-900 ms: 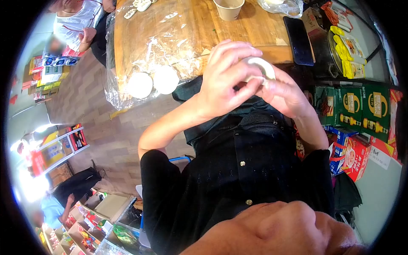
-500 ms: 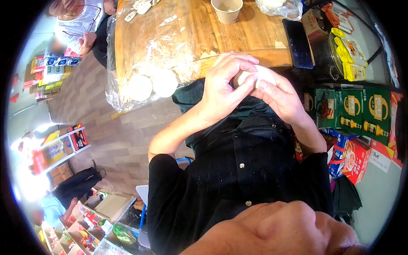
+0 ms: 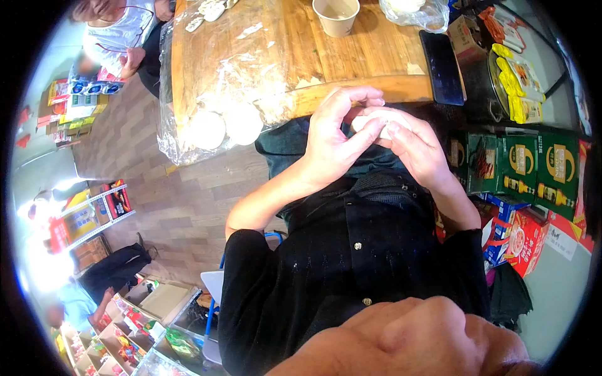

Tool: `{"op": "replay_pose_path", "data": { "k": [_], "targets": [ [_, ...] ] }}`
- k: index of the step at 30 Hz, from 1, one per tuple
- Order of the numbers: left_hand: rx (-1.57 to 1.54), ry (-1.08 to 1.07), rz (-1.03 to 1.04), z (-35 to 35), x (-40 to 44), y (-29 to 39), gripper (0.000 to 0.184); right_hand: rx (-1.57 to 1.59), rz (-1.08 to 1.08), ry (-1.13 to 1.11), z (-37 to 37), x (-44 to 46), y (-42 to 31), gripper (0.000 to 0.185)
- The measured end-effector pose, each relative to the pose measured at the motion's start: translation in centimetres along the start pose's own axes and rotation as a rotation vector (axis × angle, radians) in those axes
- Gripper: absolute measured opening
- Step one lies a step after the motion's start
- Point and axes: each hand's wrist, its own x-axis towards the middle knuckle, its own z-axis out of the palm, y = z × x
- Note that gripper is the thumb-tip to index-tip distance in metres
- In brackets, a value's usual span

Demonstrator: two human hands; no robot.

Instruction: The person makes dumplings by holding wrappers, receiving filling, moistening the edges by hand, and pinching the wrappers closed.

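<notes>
Between my two hands, above my lap by the table edge, is a pale piece of dough (image 3: 396,118), mostly hidden by fingers. My left hand (image 3: 338,135) is closed on its left side, thumb against it and index finger raised above. My right hand (image 3: 419,144) cups its other side, with the thumb pressed close to the left one. To the left, two flat, round white dough discs (image 3: 205,130) lie side by side on clear plastic film (image 3: 266,94) at the table corner, bleached by glare.
On the wooden table (image 3: 376,56) stand a paper cup (image 3: 336,17) and a plastic bag (image 3: 417,14); a black phone (image 3: 441,67) lies at the right edge. Green boxes (image 3: 520,163) and a pot (image 3: 498,84) are at right. Two other people (image 3: 122,37) are at left.
My left fingers have lifted and opened slightly away from the dough, and both hands have shifted a little. The dough shows less between them. The view has moved slightly.
</notes>
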Motion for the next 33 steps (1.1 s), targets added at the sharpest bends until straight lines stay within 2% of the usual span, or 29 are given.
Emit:
{"op": "replay_pose_path", "data": {
  "k": [1, 3, 4, 6, 9, 12, 13, 15, 16, 18, 21, 24, 28, 31, 33],
  "targets": [
    [0.002, 0.004, 0.002, -0.4, 0.0, -0.1, 0.021, -0.001, 0.000, -0.005, 0.1, 0.0, -0.1, 0.038],
    [0.098, -0.210, -0.022, -1.6, 0.1, -0.1, 0.031, -0.033, -0.047, 0.005, 0.3, -0.1, -0.2, 0.039],
    [0.100, -0.205, -0.019, -1.5, 0.1, 0.1, 0.031, -0.034, -0.048, -0.001, 0.5, -0.1, -0.3, 0.039],
    [-0.151, -0.153, -0.211, -1.4, -0.1, 0.6, 0.028, -0.070, -0.117, 0.009, 0.9, 0.0, -0.5, 0.040],
    [-0.130, -0.140, -0.108, -1.4, 0.3, 0.2, 0.018, -0.088, -0.145, -0.010, 1.2, -0.2, -0.5, 0.042],
    [-0.228, -0.142, -0.211, -1.5, -0.2, 0.1, 0.014, -0.247, -0.186, 0.043, 0.8, -0.4, -0.3, 0.042],
    [-0.228, -0.139, -0.214, -1.5, -0.3, 0.1, 0.014, -0.246, -0.182, 0.042, 0.9, -0.5, -0.1, 0.042],
    [-0.089, -0.121, -0.054, -1.3, 0.0, 0.1, 0.013, -0.403, -0.219, 0.168, 1.1, -0.5, 0.1, 0.040],
    [-0.089, -0.117, -0.055, -1.5, 0.0, 0.1, 0.013, -0.403, -0.217, 0.165, 1.1, -0.5, 0.0, 0.040],
    [0.032, -0.182, -0.029, -1.9, -0.1, 0.2, 0.012, -0.688, -0.228, 0.193, 0.8, -0.4, -0.3, 0.034],
    [0.054, -0.215, -0.009, -2.3, -0.1, -0.1, 0.016, -0.832, -0.249, 0.195, 0.7, -0.4, -0.7, 0.027],
    [-0.052, -0.152, -0.119, -2.0, -0.5, 0.4, 0.025, -0.776, -0.244, 0.185, 0.7, -0.2, -0.9, 0.025],
    [-0.185, -0.008, -0.112, -2.1, -0.7, 0.7, 0.029, -0.878, -0.348, 0.226, 0.8, -0.2, -0.6, 0.024],
    [-0.076, -0.029, -0.067, -3.1, -0.9, 0.8, 0.025, -0.819, -0.451, 0.236, 0.6, 0.0, -0.2, 0.024],
    [-0.026, -0.186, -0.195, -3.8, -1.1, 0.8, 0.026, -0.877, -0.522, 0.204, 0.6, 0.1, -0.4, 0.024]
  ]
}}
